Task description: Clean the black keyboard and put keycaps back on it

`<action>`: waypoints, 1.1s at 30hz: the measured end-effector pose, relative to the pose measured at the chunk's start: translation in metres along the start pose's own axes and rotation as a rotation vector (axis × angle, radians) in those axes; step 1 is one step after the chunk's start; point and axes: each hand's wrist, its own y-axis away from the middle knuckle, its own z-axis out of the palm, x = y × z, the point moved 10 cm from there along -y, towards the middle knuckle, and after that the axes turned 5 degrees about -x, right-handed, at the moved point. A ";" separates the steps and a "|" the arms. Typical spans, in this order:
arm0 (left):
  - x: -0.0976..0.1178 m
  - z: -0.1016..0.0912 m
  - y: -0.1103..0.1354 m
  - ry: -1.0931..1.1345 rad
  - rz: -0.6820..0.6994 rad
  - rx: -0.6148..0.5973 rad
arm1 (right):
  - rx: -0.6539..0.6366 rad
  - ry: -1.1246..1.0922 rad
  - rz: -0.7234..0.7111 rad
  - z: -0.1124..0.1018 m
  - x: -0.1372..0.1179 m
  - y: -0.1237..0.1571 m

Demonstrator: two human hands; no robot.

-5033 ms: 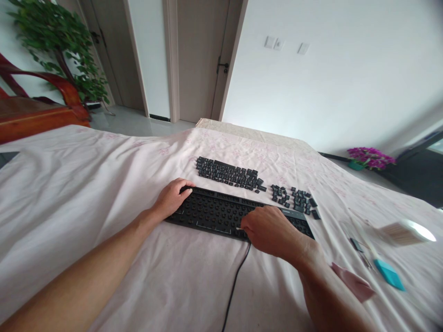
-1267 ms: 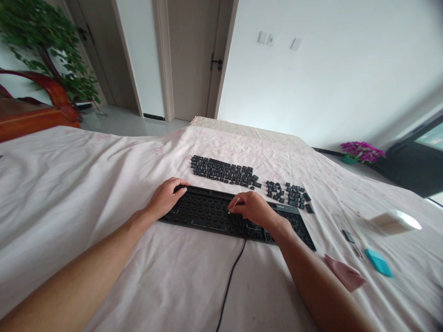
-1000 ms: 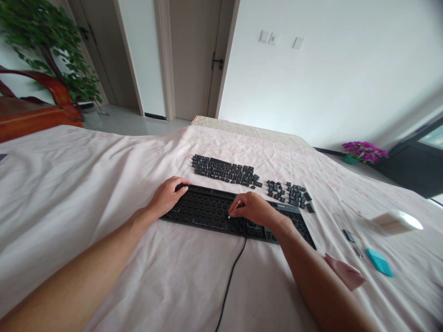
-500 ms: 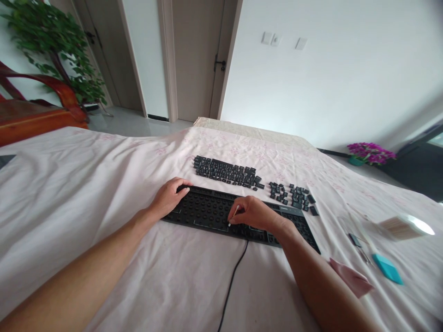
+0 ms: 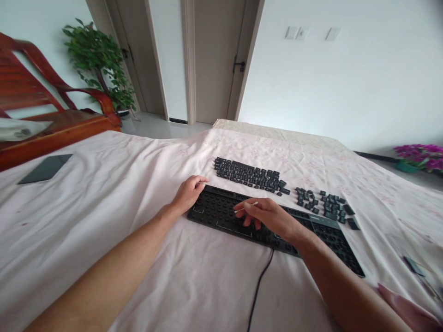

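Note:
A black keyboard [image 5: 211,213] with its keycaps off lies slanted on the pale pink sheet. My left hand [image 5: 189,193] is closed on its back left corner, thumb and fingers at the edge. Above the middle of the keyboard, my right hand [image 5: 272,216] pinches a cotton swab [image 5: 249,205]. The swab slants across my fingertips, one white tip toward the bare key posts. Behind the keyboard, loose black keycaps [image 5: 249,176] lie in rows. Another group of keycaps [image 5: 331,208] sits to the right.
A cable [image 5: 258,290] runs from the keyboard's front edge toward me. At the right lie a pink cloth [image 5: 404,304] and a small dark-ended tool [image 5: 413,266]. A dark flat tablet-like object [image 5: 45,168] rests at the left. A wooden chair [image 5: 58,115] stands beyond the sheet.
My view has turned left, bringing the tablet-like object fully in. My right hand has lifted and tilted the swab flatter, its tip shifting back over the keyboard. My left hand stays at the corner.

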 end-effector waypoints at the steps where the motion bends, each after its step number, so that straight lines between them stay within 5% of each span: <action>1: -0.001 -0.002 0.000 -0.010 -0.001 0.019 | -0.002 0.007 -0.004 0.002 -0.001 -0.003; 11: -0.006 0.003 -0.004 0.005 0.016 0.027 | 0.090 0.053 -0.103 0.024 -0.010 -0.061; 16: -0.007 0.002 -0.006 0.016 0.021 0.028 | 0.200 0.267 -0.194 0.027 -0.027 -0.077; 21: -0.007 0.001 -0.006 0.043 0.008 0.026 | 0.340 0.545 -0.257 0.021 -0.040 -0.084; 33: -0.007 -0.001 -0.005 0.016 -0.037 0.040 | 0.258 0.660 -0.178 0.040 -0.041 -0.066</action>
